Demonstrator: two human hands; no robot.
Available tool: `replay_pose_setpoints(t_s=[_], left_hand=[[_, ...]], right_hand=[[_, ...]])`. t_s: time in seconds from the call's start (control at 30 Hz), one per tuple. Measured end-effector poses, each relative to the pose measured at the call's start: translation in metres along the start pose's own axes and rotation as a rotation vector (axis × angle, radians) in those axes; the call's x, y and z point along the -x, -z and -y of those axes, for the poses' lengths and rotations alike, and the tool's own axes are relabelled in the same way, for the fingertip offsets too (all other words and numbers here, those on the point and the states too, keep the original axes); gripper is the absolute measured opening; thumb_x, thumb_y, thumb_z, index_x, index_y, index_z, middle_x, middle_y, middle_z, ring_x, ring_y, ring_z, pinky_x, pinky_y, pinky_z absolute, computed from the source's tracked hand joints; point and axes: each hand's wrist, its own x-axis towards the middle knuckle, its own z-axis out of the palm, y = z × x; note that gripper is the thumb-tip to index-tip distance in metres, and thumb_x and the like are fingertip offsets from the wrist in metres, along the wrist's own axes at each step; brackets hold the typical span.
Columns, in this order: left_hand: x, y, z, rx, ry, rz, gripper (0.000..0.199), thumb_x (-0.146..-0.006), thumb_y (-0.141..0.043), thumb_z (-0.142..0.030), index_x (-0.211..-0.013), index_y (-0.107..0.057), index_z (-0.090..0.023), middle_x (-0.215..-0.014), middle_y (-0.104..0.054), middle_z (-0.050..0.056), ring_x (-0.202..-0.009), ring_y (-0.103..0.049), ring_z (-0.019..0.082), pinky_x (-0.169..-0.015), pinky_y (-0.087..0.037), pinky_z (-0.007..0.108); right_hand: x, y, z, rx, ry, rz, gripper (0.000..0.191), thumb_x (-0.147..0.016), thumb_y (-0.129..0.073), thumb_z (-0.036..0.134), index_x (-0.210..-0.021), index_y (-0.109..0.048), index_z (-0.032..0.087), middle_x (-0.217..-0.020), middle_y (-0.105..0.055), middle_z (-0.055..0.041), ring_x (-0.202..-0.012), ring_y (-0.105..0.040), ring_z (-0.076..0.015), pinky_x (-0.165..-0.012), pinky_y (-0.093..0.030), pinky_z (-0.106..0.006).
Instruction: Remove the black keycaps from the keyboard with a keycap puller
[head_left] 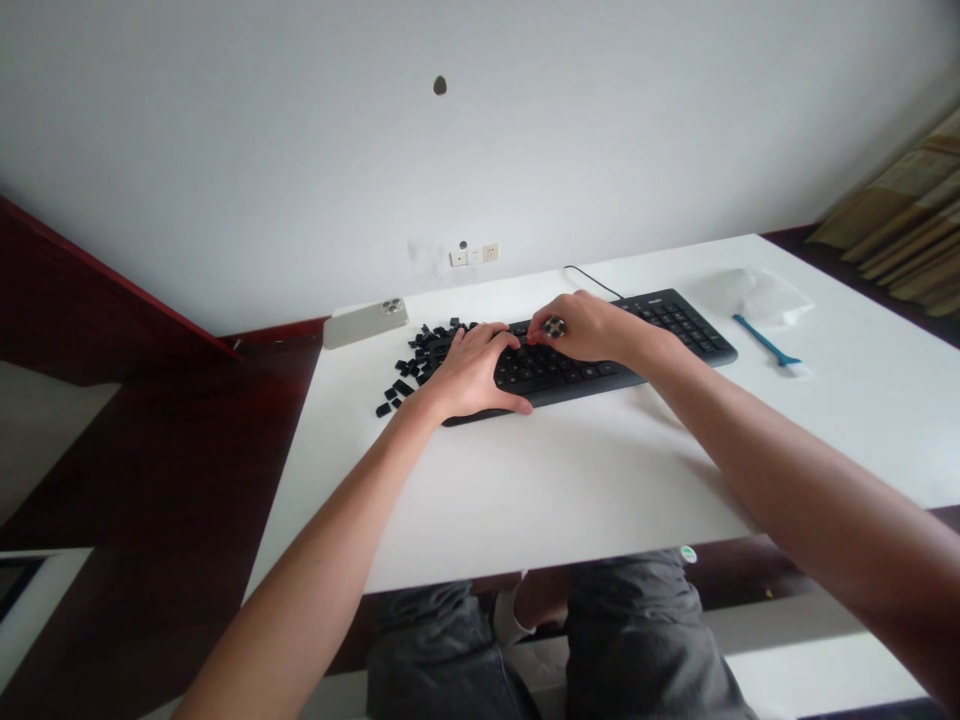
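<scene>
A white desk (570, 490) holds a black keyboard (570, 375), loose keycaps (424, 350), and a phone (364, 323).

Around us a white wall (225, 150), wall sockets (474, 255), a white desk (570, 500), dark red floor (180, 470), a striped curtain (900, 220) to our right

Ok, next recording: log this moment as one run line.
left hand: on black keyboard | right hand: holds small dark object over keys | beside: loose black keycaps
</scene>
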Motion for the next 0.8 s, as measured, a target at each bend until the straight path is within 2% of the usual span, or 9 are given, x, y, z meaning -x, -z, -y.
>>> replay_pose_setpoints(t_s=[0.1,0.2,0.3,0.43,0.53,0.63,0.7,0.8], left_hand=[[-0.001,-0.001,0.000,-0.002,0.003,-0.018,0.081,-0.066,-0.095,-0.059,-0.128,-0.055,-0.026,-0.145,-0.057,0.012,-0.137,-0.052,0.038,-0.126,-0.030,0.059],[-0.002,-0.003,0.002,0.004,0.035,-0.040,0.089,-0.062,-0.096,-0.060,-0.130,-0.050,-0.025,-0.135,-0.061,0.011,-0.127,-0.057,0.037,-0.123,-0.034,0.060],[-0.002,-0.003,0.004,0.018,0.025,-0.054,0.094,-0.060,-0.097,-0.062,-0.133,-0.050,-0.025,-0.137,-0.062,0.012,-0.131,-0.055,0.038,-0.122,-0.034,0.059],[-0.002,-0.002,0.007,0.008,-0.046,-0.043,0.091,-0.065,-0.093,-0.065,-0.137,-0.054,-0.026,-0.143,-0.061,0.013,-0.139,-0.052,0.039,-0.124,-0.032,0.059],[0.000,-0.003,0.009,-0.024,-0.075,-0.031,0.092,-0.069,-0.091,-0.066,-0.144,-0.053,-0.029,-0.154,-0.055,0.012,-0.147,-0.046,0.038,-0.127,-0.029,0.057],[0.001,-0.003,0.011,-0.050,-0.098,-0.025,0.091,-0.072,-0.088,-0.068,-0.147,-0.053,-0.031,-0.159,-0.050,0.011,-0.152,-0.041,0.037,-0.129,-0.025,0.057],[0.001,-0.003,0.011,-0.057,-0.102,-0.023,0.087,-0.073,-0.087,-0.068,-0.145,-0.055,-0.031,-0.159,-0.049,0.011,-0.152,-0.040,0.037,-0.129,-0.024,0.057],[0.001,-0.003,0.011,-0.062,-0.098,-0.018,0.084,-0.076,-0.085,-0.066,-0.146,-0.056,-0.029,-0.158,-0.050,0.010,-0.152,-0.041,0.035,-0.130,-0.025,0.056]], right_hand=[[0.003,0.003,0.003,0.017,0.058,0.035,0.039,-0.081,-0.058,0.004,-0.103,-0.084,0.025,-0.090,-0.080,-0.0062,-0.080,-0.071,-0.0235,-0.069,-0.046,-0.033],[0.009,0.006,0.017,0.160,0.055,0.045,0.039,-0.081,-0.057,0.002,-0.101,-0.081,0.024,-0.087,-0.078,-0.0059,-0.077,-0.069,-0.0228,-0.064,-0.040,-0.032],[0.014,0.007,0.037,0.317,0.042,0.077,0.031,-0.085,-0.058,0.005,-0.101,-0.079,0.021,-0.089,-0.076,-0.0085,-0.076,-0.068,-0.0233,-0.061,-0.034,-0.033],[0.022,0.001,0.052,0.436,0.037,0.101,0.027,-0.092,-0.058,0.009,-0.110,-0.078,0.016,-0.100,-0.076,-0.0134,-0.070,-0.064,-0.0217,-0.058,-0.027,-0.035],[0.031,-0.009,0.049,0.424,0.067,0.055,0.031,-0.094,-0.058,0.010,-0.119,-0.076,0.016,-0.108,-0.075,-0.0152,-0.069,-0.062,-0.0202,-0.058,-0.025,-0.036],[0.036,-0.020,0.039,0.392,0.119,-0.002,0.029,-0.098,-0.053,0.011,-0.117,-0.075,0.018,-0.107,-0.073,-0.0139,-0.072,-0.061,-0.0205,-0.058,-0.024,-0.036],[0.038,-0.029,0.031,0.376,0.147,-0.066,0.028,-0.105,-0.048,0.019,-0.116,-0.074,0.017,-0.103,-0.072,-0.0134,-0.074,-0.061,-0.0212,-0.058,-0.024,-0.035],[0.039,-0.045,0.022,0.319,0.164,-0.206,0.039,-0.111,-0.042,0.038,-0.116,-0.072,0.014,-0.099,-0.071,-0.0133,-0.074,-0.059,-0.0215,-0.060,-0.027,-0.035]])
